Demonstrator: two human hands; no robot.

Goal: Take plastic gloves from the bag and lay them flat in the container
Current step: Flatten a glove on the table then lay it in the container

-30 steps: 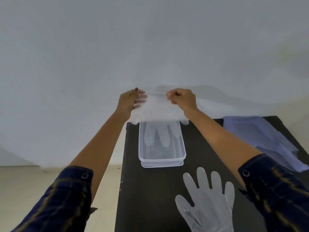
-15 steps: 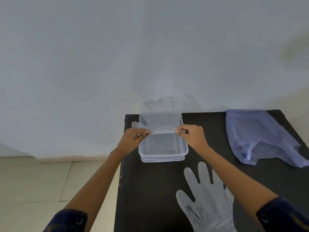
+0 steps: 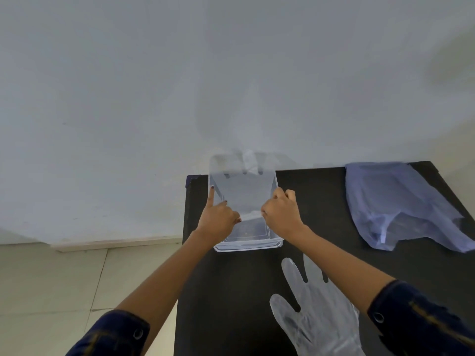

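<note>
A clear plastic container point(image 3: 248, 245) stands at the back left of the black table point(image 3: 316, 201). A thin transparent glove point(image 3: 245, 191) lies stretched over it, its fingers reaching past the far rim toward the wall. My left hand point(image 3: 218, 219) pinches the glove's cuff at the left, index finger pointing along the container's left wall. My right hand point(image 3: 281, 213) pinches the cuff at the right. A second clear glove point(image 3: 316, 312) lies flat on the table near me, partly under my right forearm. The pale blue plastic bag point(image 3: 395, 204) lies crumpled at the right.
A white wall rises directly behind the table. Pale floor tiles point(image 3: 64, 286) lie to the left beyond the table's left edge. Bare dark tabletop shows between the container and the bag.
My hands have come down and toward me from the wall, bringing the glove from hanging upright to lying over the container. The cuff now sits lower inside it.
</note>
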